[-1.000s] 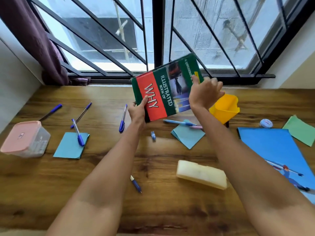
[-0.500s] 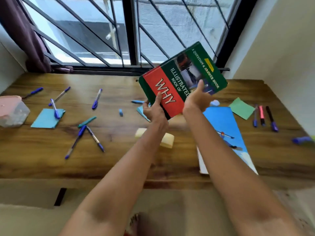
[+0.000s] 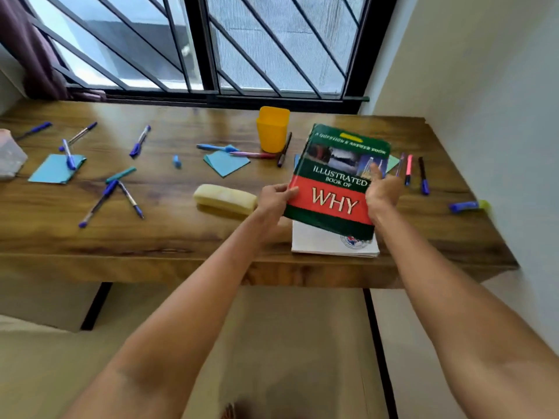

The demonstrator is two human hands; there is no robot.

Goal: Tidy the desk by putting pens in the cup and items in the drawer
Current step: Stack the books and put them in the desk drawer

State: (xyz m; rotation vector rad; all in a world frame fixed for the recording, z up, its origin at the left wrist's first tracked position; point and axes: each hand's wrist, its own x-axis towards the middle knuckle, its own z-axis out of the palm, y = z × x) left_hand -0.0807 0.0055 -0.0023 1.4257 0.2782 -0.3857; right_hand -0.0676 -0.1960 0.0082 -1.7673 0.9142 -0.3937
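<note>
Both hands hold a green and red book (image 3: pixel 334 189) titled "Illustrated Book of Why" low over a white booklet (image 3: pixel 320 241) at the desk's front right. My left hand (image 3: pixel 273 198) grips its left edge. My right hand (image 3: pixel 381 192) grips its right edge, thumb on the cover. An orange cup (image 3: pixel 272 128) stands upright behind the book. Several blue pens (image 3: pixel 139 141) lie scattered over the left half of the wooden desk (image 3: pixel 169 234). Markers (image 3: pixel 409 169) lie to the right of the book.
A pale yellow case (image 3: pixel 225 198) lies left of my left hand. Blue paper squares (image 3: pixel 225 163) lie on the desk, and a clear box (image 3: pixel 9 155) sits at the far left edge. A wall borders the desk's right side; a barred window is behind.
The book has come down from a raised, tilted hold to lie nearly flat over the white booklet on the right. The camera has pulled back and turned right, revealing the cup.
</note>
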